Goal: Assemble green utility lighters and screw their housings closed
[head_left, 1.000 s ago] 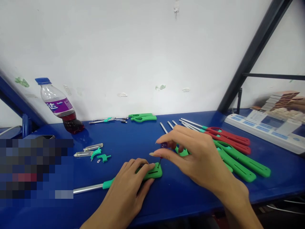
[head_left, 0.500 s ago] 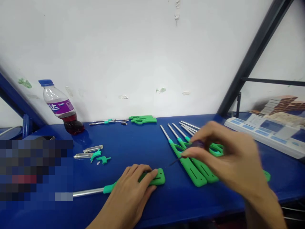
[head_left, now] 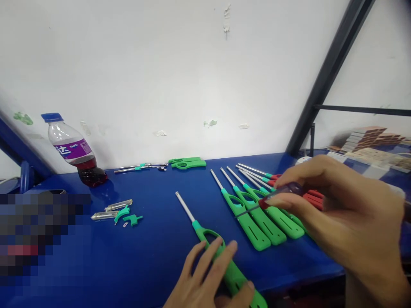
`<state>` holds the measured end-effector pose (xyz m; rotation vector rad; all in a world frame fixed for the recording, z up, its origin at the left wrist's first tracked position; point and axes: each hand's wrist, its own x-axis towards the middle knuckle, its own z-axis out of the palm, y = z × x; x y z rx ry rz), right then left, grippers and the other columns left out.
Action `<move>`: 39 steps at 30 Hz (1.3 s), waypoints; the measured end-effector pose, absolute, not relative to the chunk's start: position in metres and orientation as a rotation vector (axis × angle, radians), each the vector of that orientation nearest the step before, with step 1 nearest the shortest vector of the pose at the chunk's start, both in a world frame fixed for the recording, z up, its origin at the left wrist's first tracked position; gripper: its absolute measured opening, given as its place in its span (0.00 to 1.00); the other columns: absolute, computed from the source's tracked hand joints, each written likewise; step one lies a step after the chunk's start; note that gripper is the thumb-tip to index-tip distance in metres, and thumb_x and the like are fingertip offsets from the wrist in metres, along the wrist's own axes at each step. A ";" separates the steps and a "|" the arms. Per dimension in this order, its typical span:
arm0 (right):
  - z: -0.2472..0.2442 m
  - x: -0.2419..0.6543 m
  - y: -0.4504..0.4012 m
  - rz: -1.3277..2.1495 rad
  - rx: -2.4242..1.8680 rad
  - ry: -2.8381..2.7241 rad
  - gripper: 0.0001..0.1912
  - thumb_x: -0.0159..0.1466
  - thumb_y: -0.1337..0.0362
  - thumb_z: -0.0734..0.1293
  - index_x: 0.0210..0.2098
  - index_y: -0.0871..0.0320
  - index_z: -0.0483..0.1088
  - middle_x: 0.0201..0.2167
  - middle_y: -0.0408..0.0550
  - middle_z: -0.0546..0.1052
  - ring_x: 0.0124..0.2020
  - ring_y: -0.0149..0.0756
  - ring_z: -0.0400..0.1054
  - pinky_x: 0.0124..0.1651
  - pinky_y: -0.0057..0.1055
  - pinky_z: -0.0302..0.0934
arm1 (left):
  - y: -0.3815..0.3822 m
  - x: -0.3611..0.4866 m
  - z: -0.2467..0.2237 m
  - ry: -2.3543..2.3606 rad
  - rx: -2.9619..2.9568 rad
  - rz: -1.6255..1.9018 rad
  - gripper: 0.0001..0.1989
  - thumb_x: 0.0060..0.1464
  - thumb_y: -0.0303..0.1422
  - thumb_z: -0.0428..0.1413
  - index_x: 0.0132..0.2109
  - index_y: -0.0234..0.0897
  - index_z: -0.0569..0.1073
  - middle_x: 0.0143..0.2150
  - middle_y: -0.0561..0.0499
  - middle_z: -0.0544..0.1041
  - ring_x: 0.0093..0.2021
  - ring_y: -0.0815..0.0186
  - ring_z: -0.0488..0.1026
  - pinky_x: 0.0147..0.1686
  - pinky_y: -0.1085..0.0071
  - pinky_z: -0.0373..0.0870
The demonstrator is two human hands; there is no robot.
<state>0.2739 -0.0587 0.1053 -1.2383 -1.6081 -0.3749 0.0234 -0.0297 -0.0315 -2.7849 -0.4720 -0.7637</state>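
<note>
My left hand [head_left: 208, 278] lies over a green gas lighter [head_left: 236, 273] near the front edge, its fingers across the handle and thumb on the lower part. The lighter's metal tube slants up and left. My right hand [head_left: 346, 222] pinches a screwdriver [head_left: 282, 193] with a dark, reddish see-through handle. The shaft points left and down, above a row of green lighters [head_left: 253, 229]; whether it touches them I cannot tell. Red-handled lighters [head_left: 313, 199] show partly behind my right hand.
Two clear fuel tubes [head_left: 111, 210] and small teal parts [head_left: 132, 219] lie at the left. Green handle shells [head_left: 188, 162] and thin metal rods [head_left: 138, 167] rest by the wall. A drink bottle [head_left: 75, 149] stands at the back left. Stacked blocks [head_left: 362, 139] sit beyond the dark frame post [head_left: 327, 81].
The lighter under my left hand has swung from lying sideways to a slant, tube now pointing away. My left hand has moved right and nearer; my right hand has shifted right with the screwdriver.
</note>
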 end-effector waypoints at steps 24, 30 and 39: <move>0.105 0.268 -0.054 -0.332 -1.183 -1.685 0.06 0.73 0.53 0.73 0.42 0.46 0.74 0.21 0.31 0.73 0.19 0.28 0.66 0.26 0.28 0.60 | 0.048 0.023 0.066 -1.153 -2.801 -0.365 0.15 0.75 0.35 0.53 0.62 0.41 0.77 0.63 0.38 0.76 0.62 0.45 0.76 0.59 0.41 0.75; 0.100 0.250 -0.042 0.010 -1.258 -1.870 0.05 0.76 0.55 0.70 0.43 0.47 0.77 0.24 0.31 0.78 0.22 0.29 0.70 0.28 0.28 0.59 | 0.150 0.014 0.065 -1.366 -2.603 -0.258 0.16 0.71 0.38 0.62 0.61 0.36 0.76 0.61 0.42 0.78 0.56 0.54 0.79 0.55 0.50 0.79; 0.083 0.213 -0.032 0.337 -1.554 -2.241 0.06 0.69 0.64 0.76 0.43 0.46 0.76 0.32 0.35 0.82 0.37 0.38 0.76 0.36 0.32 0.53 | 0.204 0.029 0.043 -1.438 -2.576 -0.166 0.19 0.71 0.39 0.62 0.63 0.37 0.74 0.62 0.42 0.77 0.54 0.54 0.79 0.52 0.52 0.81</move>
